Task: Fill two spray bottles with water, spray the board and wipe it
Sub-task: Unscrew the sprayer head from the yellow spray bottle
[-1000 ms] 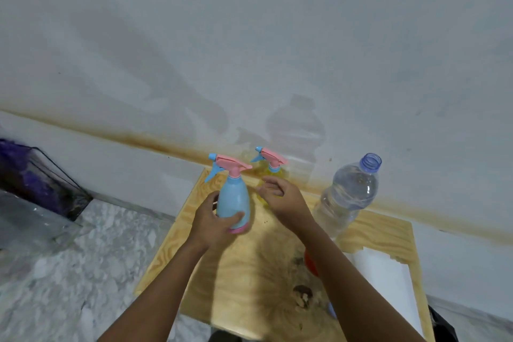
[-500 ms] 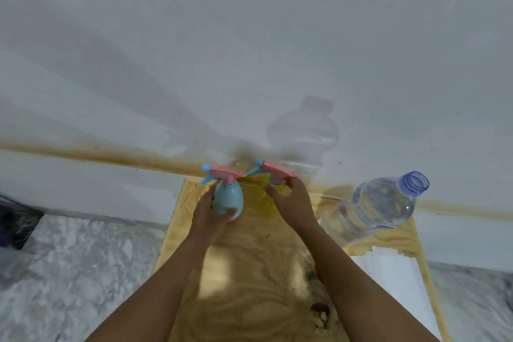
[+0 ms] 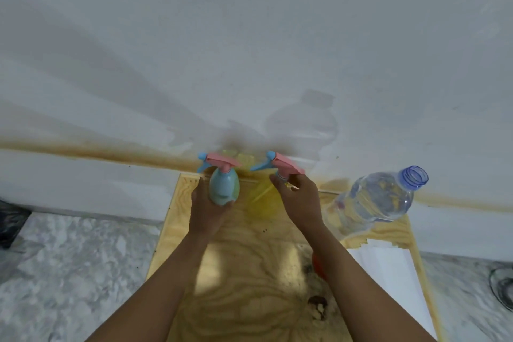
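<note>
Head view: your left hand (image 3: 208,211) wraps blue spray bottle (image 3: 223,189), upright at far edge of board (image 3: 249,300). Your right hand (image 3: 301,200), hovering loose a second ago, now pinches collar of yellow spray bottle (image 3: 263,200) under pink trigger head (image 3: 286,165). Likely meaning: unscrewing comes next, ahead of filling. Uncapped water bottle (image 3: 372,203), water inside, stands just right of that hand. White sheets (image 3: 388,266) lie near right edge.
</note>
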Demonstrator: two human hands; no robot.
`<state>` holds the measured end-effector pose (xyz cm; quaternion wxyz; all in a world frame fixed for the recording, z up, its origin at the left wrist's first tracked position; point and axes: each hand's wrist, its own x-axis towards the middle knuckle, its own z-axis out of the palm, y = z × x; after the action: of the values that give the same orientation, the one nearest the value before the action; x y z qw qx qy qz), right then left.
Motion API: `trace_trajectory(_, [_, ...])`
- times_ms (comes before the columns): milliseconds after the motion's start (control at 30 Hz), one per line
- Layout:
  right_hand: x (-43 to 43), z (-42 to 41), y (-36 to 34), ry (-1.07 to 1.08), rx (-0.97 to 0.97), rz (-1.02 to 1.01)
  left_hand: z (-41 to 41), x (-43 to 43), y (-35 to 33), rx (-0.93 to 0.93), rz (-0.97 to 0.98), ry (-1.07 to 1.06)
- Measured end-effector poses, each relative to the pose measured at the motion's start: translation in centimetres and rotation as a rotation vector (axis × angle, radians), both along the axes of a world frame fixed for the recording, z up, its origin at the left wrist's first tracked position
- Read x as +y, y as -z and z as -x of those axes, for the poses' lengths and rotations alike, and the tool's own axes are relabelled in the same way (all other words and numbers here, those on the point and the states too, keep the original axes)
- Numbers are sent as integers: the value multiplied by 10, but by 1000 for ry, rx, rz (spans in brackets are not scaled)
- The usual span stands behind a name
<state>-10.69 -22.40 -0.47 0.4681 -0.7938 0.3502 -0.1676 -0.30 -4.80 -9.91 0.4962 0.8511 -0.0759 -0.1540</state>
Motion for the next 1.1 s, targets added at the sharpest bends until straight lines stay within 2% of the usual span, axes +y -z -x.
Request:
trace_trajectory(100, [0, 19, -10, -37, -26, -1, 40, 4, -6, -126, 27, -9])
trace_trajectory(200, [5, 40, -18, -61, -22, 21, 82, 8, -16, -241, 29, 207])
trace_trajectory(267, [12, 53, -24, -93, -39, 30, 106, 3, -33, -226, 46, 309])
trace_trajectory(367, [26, 67, -34, -113, -94, 18, 128, -9, -60, -147, 115, 212])
trace_trajectory(600, [42, 90, -51, -152, -198, -39, 153, -4, -80, -314, 126, 131])
trace_trajectory(833, [49, 107, -64, -214, -310, -109, 168, 6, -98, -111, 189, 92])
trace_trajectory(967, [50, 112, -75, -346, -316, -153, 170, 15, -104, -32, 233, 117])
trace_trajectory(1100, [44, 113, -85, -507, -296, -321, 170, 21, -114, 24, 255, 150])
